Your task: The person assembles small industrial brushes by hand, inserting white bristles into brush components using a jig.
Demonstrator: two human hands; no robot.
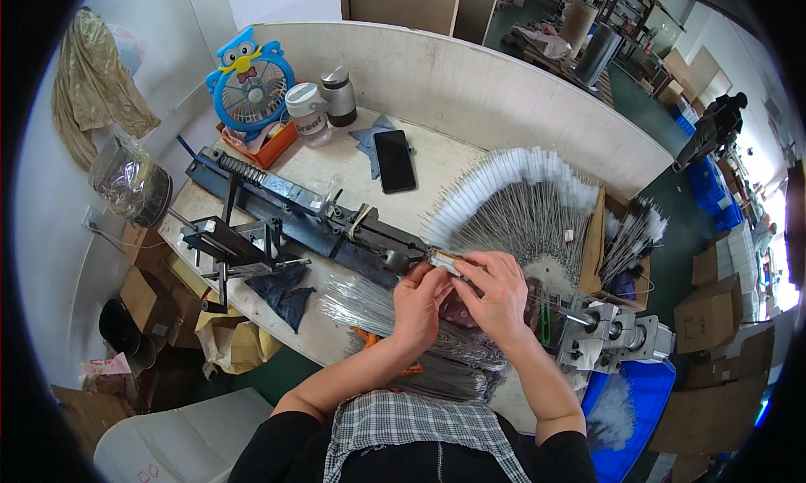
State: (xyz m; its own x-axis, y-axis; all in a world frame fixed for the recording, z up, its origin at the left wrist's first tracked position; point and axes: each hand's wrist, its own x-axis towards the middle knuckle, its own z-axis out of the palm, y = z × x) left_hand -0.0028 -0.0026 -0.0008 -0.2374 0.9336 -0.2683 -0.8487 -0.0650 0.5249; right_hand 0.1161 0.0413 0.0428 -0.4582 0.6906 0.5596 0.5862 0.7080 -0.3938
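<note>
Both hands meet at the right end of a long dark metal bench jig (311, 219). My right hand (497, 297) has its fingers closed on a small tuft of white bristles (444, 263) at the jig's tip. My left hand (419, 305) is closed in a pinch just beside it, and its fingertips hide what is between them. Below my hands lie bundles of thin shiny wires (365, 302). Beyond them, many finished-looking wire brushes (525, 193) with white bristle ends are fanned out on the table.
A motor-driven metal machine (617, 336) stands at the right, above a blue bin (659, 399) of white bristles. A cardboard box (594, 240) holds more brushes. Toward the back are a phone (395, 161), a flask (339, 99), a jar (308, 118) and a blue fan (252, 93). Orange-handled pliers (366, 337) lie near me.
</note>
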